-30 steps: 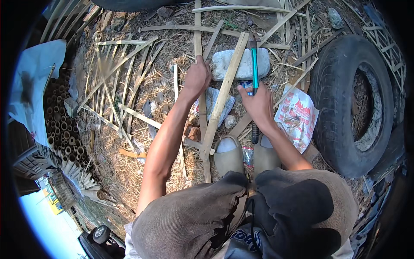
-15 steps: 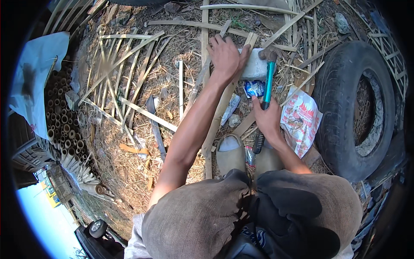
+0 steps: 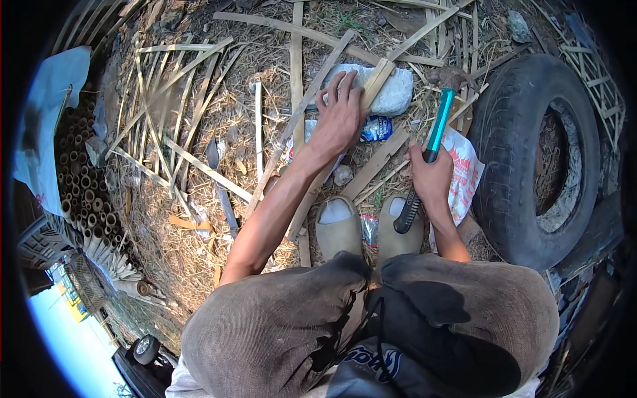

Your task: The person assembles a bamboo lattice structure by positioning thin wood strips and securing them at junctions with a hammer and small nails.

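Observation:
I squat over a flat bamboo slat [image 3: 375, 83] whose far end lies on a white stone [image 3: 398, 93]. My left hand [image 3: 342, 116] presses down on the slat right at the stone, fingers wrapped over it. To the right of the stone, my right hand [image 3: 431, 176] grips a hammer [image 3: 439, 116] by its teal and black handle. The hammer's head points away from me, above the straw. The slat's near end runs back toward my beige shoes [image 3: 338, 225].
A big black tyre [image 3: 511, 113] lies at the right, a red and white plastic bag [image 3: 468, 172] beside it. A long knife [image 3: 222, 189] rests on the straw at the left, among loose bamboo strips [image 3: 159, 132]. Stacked bamboo tubes [image 3: 79, 172] line the far left.
My left hand has slid up the slat to the stone. The hammer has swung from over the stone out to the right, with my right hand following.

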A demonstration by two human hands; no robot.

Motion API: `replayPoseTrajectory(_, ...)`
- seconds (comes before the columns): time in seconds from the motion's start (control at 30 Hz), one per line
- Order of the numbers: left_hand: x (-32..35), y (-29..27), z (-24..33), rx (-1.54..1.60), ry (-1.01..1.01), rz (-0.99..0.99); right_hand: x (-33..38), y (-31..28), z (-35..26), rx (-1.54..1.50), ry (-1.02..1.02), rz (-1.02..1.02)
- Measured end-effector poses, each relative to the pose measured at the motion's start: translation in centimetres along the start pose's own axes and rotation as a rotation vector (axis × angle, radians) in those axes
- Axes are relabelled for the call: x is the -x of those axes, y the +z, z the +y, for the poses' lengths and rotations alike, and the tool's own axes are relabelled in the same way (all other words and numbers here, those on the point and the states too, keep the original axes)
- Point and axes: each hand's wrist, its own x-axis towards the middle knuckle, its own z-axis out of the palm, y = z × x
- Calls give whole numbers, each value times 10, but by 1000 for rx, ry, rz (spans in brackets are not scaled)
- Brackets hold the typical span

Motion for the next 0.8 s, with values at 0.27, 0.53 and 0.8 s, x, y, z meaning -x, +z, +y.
replayPoseTrajectory(0.27, 41, -50, -36, 38, -734, -174, -59, 23, -29, 176, -150, 94)
replayPoseTrajectory(0.53, 55, -36, -47, 38, -691, 69, -140, 66, -63, 342, -473, 139)
replayPoseTrajectory(0.8, 52, -42, -66, 18, -538, 189, -149, 61, -90, 492, -366, -32)
